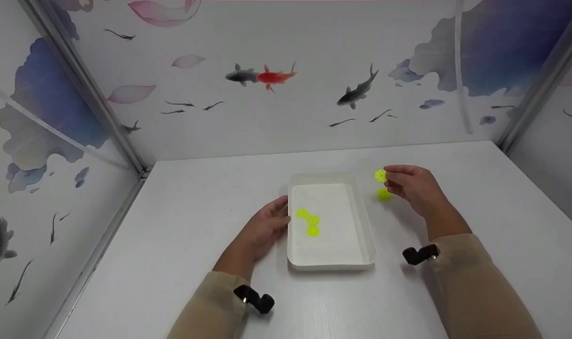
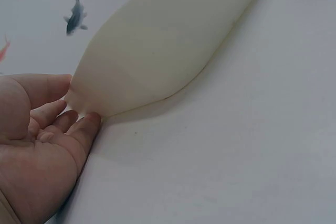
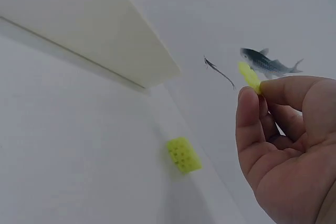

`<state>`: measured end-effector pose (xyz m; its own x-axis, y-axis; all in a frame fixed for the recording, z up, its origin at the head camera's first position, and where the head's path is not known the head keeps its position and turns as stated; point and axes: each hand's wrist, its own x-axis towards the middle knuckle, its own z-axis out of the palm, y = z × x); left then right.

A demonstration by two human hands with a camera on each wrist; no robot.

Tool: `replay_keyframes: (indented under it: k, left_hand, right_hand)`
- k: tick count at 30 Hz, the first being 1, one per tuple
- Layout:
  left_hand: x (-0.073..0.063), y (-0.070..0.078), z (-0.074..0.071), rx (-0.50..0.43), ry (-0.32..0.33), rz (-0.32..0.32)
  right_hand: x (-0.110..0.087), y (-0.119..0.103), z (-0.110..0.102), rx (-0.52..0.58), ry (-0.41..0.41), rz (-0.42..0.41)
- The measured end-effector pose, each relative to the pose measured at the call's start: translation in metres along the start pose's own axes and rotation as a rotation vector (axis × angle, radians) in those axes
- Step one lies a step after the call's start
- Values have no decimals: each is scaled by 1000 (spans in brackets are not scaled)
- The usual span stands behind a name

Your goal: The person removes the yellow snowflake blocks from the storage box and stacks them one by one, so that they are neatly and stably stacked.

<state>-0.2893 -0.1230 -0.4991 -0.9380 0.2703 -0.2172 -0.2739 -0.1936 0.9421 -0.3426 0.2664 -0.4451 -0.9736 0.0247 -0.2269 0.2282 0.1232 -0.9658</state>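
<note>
My right hand [image 1: 412, 186] pinches a thin, bright yellow disc [image 1: 380, 175] with a notched edge between thumb and fingertips, raised above the table. The right wrist view shows that disc [image 3: 249, 77] nearly edge-on. Below it, a short yellow cylinder [image 3: 184, 155] dotted with small holes stands on the table. A white rectangular tray [image 1: 330, 260] lies between the hands, with three round yellow pieces [image 1: 312, 220] on the left of its floor. My left hand [image 1: 268, 226] touches the tray's outer left wall [image 2: 152, 40] with its thumb and fingertips.
A white table [image 1: 187, 245] bears everything. Printed panels with fish and petals, such as the back wall [image 1: 304, 127], enclose it behind and at both sides. A metal post [image 1: 102, 108] stands at the left corner. Black devices [image 1: 420, 254] sit on both wrists.
</note>
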Motion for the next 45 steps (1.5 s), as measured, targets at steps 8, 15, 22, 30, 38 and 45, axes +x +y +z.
replay_keyframes:
  k: [8, 15, 22, 30, 38, 45]
  left_hand:
    - [0, 0, 0, 13, 7, -4]
    - [-1, -1, 1, 24, 34, -19]
    - [-2, 1, 2, 33, 45, -30]
    - [-1, 0, 0, 30, 15, -10]
    - [1, -1, -1, 26, 10, -16]
    - [0, 0, -1, 24, 19, -24]
  right_hand:
    - [11, 19, -10, -82, 32, 61]
    - [17, 31, -16, -116, 49, 93]
    - [19, 37, -14, -58, 69, 144]
    - [18, 37, -12, -57, 70, 148]
    - [14, 34, -10, -112, 77, 162]
    - [13, 33, -10, -167, 84, 163]
